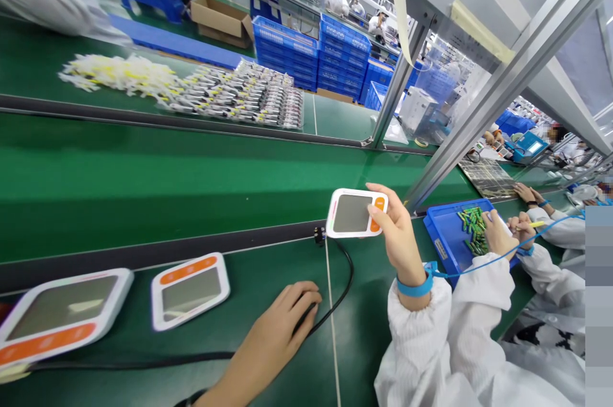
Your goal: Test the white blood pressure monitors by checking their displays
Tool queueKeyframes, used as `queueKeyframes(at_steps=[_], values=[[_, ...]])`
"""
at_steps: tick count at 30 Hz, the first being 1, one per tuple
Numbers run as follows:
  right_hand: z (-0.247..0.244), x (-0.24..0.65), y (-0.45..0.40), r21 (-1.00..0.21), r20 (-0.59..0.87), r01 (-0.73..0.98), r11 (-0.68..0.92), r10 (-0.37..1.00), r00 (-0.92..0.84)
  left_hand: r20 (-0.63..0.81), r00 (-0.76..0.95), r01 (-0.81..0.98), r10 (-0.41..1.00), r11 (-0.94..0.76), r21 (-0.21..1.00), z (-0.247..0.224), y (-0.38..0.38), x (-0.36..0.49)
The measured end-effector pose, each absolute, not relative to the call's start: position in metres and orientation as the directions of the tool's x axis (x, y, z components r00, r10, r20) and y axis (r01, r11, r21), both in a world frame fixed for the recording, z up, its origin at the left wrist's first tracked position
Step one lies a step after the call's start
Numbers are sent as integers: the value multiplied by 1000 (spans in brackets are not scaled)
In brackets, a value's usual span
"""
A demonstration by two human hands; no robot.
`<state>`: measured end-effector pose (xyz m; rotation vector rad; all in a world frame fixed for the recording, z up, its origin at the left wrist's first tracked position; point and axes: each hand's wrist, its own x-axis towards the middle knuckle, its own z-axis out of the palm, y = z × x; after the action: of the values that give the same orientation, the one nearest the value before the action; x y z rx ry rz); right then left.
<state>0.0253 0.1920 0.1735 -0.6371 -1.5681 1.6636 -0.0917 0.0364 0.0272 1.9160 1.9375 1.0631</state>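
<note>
- The white device (357, 213) with a grey screen and an orange strip is held up just above the near edge of the green conveyor belt (143, 183), screen facing the camera.
- The right hand (397, 228) closes around the right end of this device; the thumb lies on the orange strip and the other fingers are behind it. A blue wrist strap (416, 285) sits on this wrist, and a blue cord runs from it to the right.
- The left hand (280, 324) rests on the green table (268, 273), fingers curled down over a small black object (306, 314) with a black cable (342, 279). It is mostly hidden, so I cannot tell what it is.
- Two more white devices lie flat on the table to the left: one (190, 290) near the left hand, one (62, 314) at the picture edge.
- To the right, another person's hands (507, 231) work over a blue tray (447, 234) with small green parts (473, 228).
- On the far side of the belt lie a pile of white and yellow parts (119, 75) and rows of grey parts (244, 97).
- Stacked blue crates (330, 52) and a cardboard box (223, 20) stand behind them.
</note>
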Motion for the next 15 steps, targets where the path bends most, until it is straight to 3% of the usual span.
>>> queueKeyframes(at_steps=[6, 15], values=[[174, 25, 193, -981, 191, -137, 137, 809, -556, 341, -121, 784, 932, -121, 609, 27, 37, -92], [178, 27, 192, -983, 178, -132, 125, 811, -557, 393, -108, 801, 913, -155, 578, 24, 37, -93]])
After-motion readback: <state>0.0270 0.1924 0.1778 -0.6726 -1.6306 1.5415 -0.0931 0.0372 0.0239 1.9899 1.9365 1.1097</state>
